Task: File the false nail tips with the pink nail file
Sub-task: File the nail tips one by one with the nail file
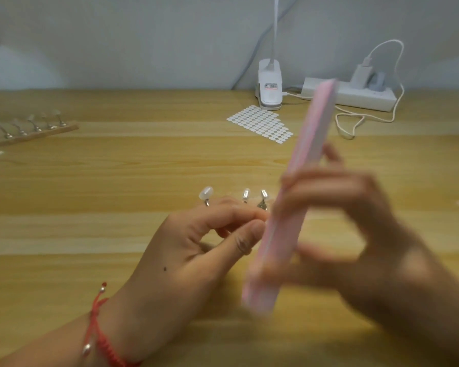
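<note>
Right hand, blurred, fingers wrapped round pink nail file mid-length; left hand pinches thumb to forefinger below that grip, contents indiscernible.

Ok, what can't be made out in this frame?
Head view only:
- Right hand and pink nail file: motion-blurred, the grip's finger placement unclear.
- What the left hand pinches: hidden by its fingertips and the file.
- Base under the false nail tips: behind the left hand.
- Lamp clip label: too small.
</note>
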Demonstrator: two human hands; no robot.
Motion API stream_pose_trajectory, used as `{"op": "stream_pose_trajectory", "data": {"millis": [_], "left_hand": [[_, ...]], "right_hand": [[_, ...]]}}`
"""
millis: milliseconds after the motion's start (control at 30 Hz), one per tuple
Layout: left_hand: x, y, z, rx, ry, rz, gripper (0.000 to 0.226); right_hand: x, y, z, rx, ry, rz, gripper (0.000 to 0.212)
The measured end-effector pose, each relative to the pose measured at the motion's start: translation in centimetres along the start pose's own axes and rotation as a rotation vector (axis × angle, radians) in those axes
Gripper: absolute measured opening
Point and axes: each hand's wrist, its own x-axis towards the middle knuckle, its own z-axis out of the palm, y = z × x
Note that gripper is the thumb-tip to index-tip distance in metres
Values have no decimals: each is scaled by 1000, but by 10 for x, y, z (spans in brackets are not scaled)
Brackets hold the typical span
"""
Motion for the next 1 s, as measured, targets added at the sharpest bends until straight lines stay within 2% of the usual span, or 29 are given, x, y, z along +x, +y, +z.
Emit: {"op": "stream_pose_trajectory", "data": {"millis": [67,133,267,333,400,433,467,500,533,567,600,633,667,733,800,867,1000], "left_hand": [[1,0,0,-8,-5,2,21],[2,-1,-1,9,14,19,19],[0,0,-1,13,16,40,17],[1,-1,-2,42,47,41,17],[0,-2,-2,101,73,55,15],[0,-2,-2,125,81,68,13],[0,-1,-1,139,91,79,12],[0,0,-1,157,105,92,11],[0,0,-2,190,117,111,12],[0,0,-3,231,122,133,11],[0,0,-3,268,124,152,11],[0,0,-3,290,123,155,12],[-1,-1,-3,299,121,153,12],[-1,-1,-4,309,117,146,13],[-2,-1,-4,366,127,163,13],[-1,0,-5,404,125,172,14],[-2,5,-5,418,128,161,14]], "right_hand": [[-1,-2,3,26,13,-1,52],[1,6,-1,-32,18,2,47],[-4,-1,4,142,9,62,51],[-4,-3,-3,86,-1,47,43],[9,5,-6,-10,-105,37,39],[14,3,-4,-39,-307,129,25],[17,-2,-6,-43,-405,222,42],[0,7,-17,-73,-281,66,78],[11,-2,-13,-96,-379,182,122],[0,1,-9,33,-456,66,52],[10,-1,-4,0,-404,172,54],[1,-6,-8,-55,-164,81,32],[-5,-11,-5,-7,-130,121,40],[-3,-7,-4,119,-136,86,40],[-2,-2,-1,40,-78,89,46],[-4,-3,0,-25,-28,52,39],[-4,-10,4,11,-48,86,46]]}}
